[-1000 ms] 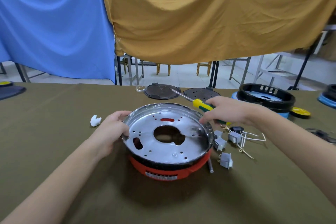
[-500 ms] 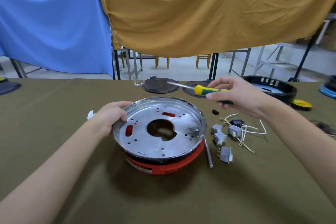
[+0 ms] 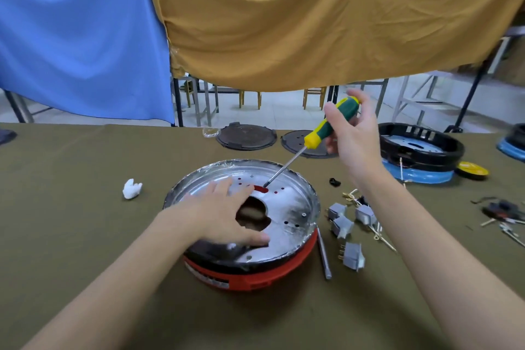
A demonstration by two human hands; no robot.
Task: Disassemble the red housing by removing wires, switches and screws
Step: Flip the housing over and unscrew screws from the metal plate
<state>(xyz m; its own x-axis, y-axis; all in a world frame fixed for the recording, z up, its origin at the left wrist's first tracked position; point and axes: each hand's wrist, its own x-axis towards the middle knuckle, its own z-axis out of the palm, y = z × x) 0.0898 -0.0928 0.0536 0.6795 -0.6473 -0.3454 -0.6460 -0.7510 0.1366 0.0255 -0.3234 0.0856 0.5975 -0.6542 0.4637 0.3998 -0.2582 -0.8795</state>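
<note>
- Two bare hands at work over round red plastic housing (image 3: 255, 275) capped by shiny silver metal pan (image 3: 295, 207), sitting low centre of frame on olive-cloth counter (image 3: 85, 207).
- Left hand (image 3: 224, 216) spread flat, fingers straight, pressing down on the pan's near-left side beside its central cut-out.
- Right hand (image 3: 352, 133), upper right of centre, fingers curled round green-and-yellow-handled screwdriver (image 3: 326, 128); shaft slanting down-left, tip at red slot on the pan's far side. Whether tip sits in a screw head: too small to tell.
- Four small grey rocker switches (image 3: 343, 227) and loose white wires with brass terminals (image 3: 377, 233) lying just right of the housing, apparently already removed; thin grey metal rod (image 3: 324, 256) touching or nearly touching its right edge.
- Likely handling: housing rigid and light, prone to sliding or rotating on the cloth under torque; pan smooth, rim possibly sharp. Best hold: flat palm on the pan, or fingers on the red outer wall, well away from the tip.
</note>
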